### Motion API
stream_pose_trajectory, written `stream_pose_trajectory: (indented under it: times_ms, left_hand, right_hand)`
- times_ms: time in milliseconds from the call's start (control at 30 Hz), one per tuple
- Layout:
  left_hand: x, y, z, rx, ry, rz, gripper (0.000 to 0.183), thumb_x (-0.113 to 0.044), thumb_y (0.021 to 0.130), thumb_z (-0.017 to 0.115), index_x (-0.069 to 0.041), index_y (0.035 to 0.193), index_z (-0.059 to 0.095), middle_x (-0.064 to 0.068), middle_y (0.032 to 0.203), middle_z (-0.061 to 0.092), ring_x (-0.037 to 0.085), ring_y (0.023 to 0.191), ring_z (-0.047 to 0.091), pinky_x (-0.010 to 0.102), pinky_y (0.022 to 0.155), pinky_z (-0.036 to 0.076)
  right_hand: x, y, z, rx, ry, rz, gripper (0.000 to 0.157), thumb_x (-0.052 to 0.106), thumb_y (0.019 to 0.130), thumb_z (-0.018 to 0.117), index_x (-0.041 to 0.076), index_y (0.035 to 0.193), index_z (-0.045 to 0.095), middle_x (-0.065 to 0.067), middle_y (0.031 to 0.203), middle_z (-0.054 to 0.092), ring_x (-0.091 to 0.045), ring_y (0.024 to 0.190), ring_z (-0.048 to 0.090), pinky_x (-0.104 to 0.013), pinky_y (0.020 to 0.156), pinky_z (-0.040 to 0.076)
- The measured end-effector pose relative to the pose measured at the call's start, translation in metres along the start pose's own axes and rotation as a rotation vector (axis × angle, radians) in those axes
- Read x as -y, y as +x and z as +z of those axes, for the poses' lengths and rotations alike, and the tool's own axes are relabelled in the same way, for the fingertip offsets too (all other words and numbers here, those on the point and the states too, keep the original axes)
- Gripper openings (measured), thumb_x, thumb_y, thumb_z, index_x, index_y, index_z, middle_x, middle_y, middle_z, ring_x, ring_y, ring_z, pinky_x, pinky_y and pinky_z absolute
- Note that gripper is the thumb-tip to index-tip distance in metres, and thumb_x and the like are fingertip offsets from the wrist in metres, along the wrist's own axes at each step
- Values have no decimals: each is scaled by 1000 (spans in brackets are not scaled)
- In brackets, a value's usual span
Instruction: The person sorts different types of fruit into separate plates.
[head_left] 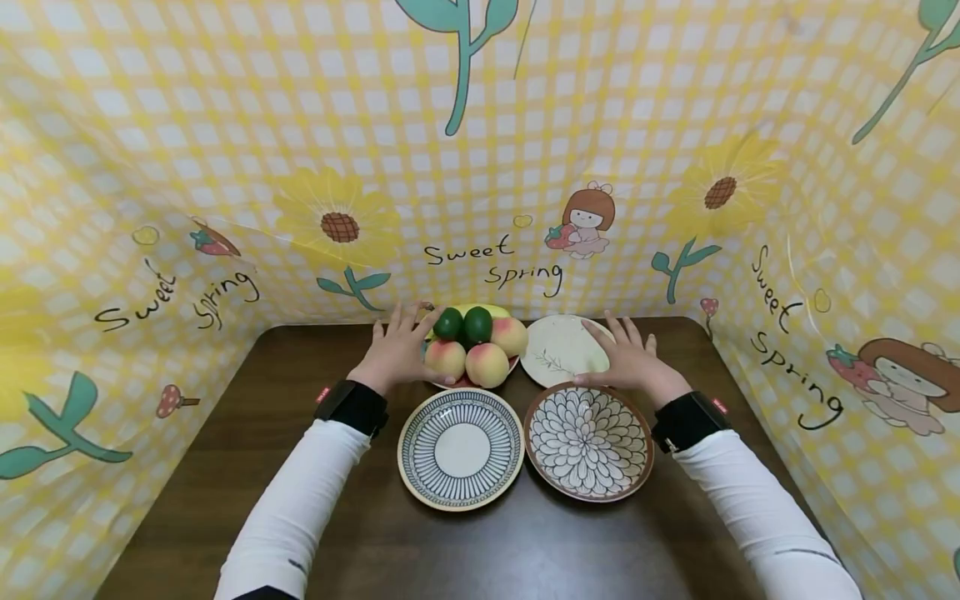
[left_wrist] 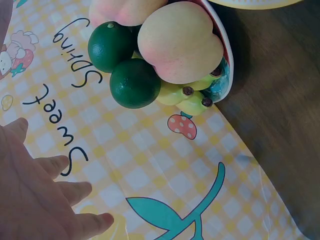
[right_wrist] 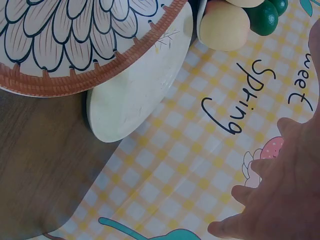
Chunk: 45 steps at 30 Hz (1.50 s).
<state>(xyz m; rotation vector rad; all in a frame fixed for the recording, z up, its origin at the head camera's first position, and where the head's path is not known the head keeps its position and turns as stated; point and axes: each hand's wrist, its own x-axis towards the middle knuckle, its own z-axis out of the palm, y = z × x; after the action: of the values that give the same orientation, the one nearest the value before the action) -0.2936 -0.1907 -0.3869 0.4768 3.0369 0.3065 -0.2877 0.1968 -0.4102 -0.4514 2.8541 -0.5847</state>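
Far across the desk point(head_left: 285, 375), spreads left hand point(head_left: 396, 352) wide beside fruit point(head_left: 486, 364) heaped in a rimmed dish point(left_wrist: 220, 89), presumably against rolling. Spreads right hand point(head_left: 633, 363) by the cream plate point(head_left: 561, 343), gripping nothing with either.

White-rimmed fruit dish point(left_wrist: 230, 75), red and turquoise showing inside, is heaped with three pink-blushed peaches point(head_left: 487, 365), two glossy dark-green limes point(left_wrist: 135, 83) side by side, and yellow bananas point(left_wrist: 192, 102), partly hidden, stem ends dark; the left hand point(head_left: 401, 346), fingers spread, is at its left side, contact unclear from where I stand. Just right of the dish, a cream plate point(head_left: 562, 350) with a fine sprig drawn on it lies face up, the right hand point(head_left: 628, 358) spread at its right edge, contact likewise unclear.
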Motion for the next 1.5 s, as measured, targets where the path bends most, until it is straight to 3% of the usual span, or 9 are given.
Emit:
stream_pose_trajectory:
  times_ms: [167, 433, 767, 933, 1100, 1200, 1500]
  left_hand:
    - [4, -1, 2, 2, -13, -5, 119, -62, 76, 83, -25, 166, 14, 18, 173, 5, 50, 159, 1, 80, 117, 12]
    - [8, -4, 14, 15, -26, 4, 116, -58, 79, 82, -23, 166, 14, 24, 171, 10, 51, 156, 16, 79, 114, 26]
    - [18, -18, 37, 47, -83, -37, 113, -55, 79, 84, -22, 165, 18, 26, 169, 18, 51, 155, 20, 78, 114, 27]
    - [20, -24, 46, 62, -123, -64, 115, -55, 79, 83, -19, 166, 17, 27, 167, 24, 53, 150, 30, 77, 113, 30]
    - [25, -32, 56, 121, -209, -114, 110, -53, 85, 79, -15, 166, 16, 30, 164, 29, 55, 145, 39, 67, 112, 40]
    - [30, -37, 66, 148, -252, -157, 102, -51, 89, 75, -10, 164, 20, 30, 162, 35, 51, 147, 38, 64, 115, 39]
    - [39, -50, 92, 134, -325, -286, 81, -40, 99, 65, 1, 158, 30, 34, 151, 48, 49, 142, 46, 59, 115, 40]
  right_hand:
    - [1, 6, 2, -9, 3, -7, 105, 58, 88, 73, 19, 166, 13, -25, 171, -9, -55, 156, -7, -83, 115, -1]
    - [3, 21, 6, -56, -3, -67, 104, 52, 88, 76, 13, 165, 16, -31, 169, 0, -57, 155, 0, -78, 118, 14]
    - [19, 33, 17, -109, 28, -151, 95, 41, 91, 76, 10, 163, 23, -31, 169, 6, -59, 153, 11, -75, 117, 23]
    - [30, 39, 20, -121, 49, -192, 93, 39, 91, 77, 9, 162, 26, -30, 169, 8, -57, 154, 11, -73, 119, 24]
    - [40, 53, 23, -134, 64, -223, 92, 39, 91, 77, 8, 162, 27, -28, 170, 13, -54, 155, 15, -70, 119, 27]
    - [48, 60, 26, -141, 79, -250, 89, 38, 90, 78, 8, 160, 31, -28, 169, 16, -53, 155, 17, -68, 120, 28]
    - [72, 82, 25, -108, 113, -285, 90, 39, 91, 77, 11, 162, 29, -28, 169, 18, -51, 156, 18, -67, 121, 28]
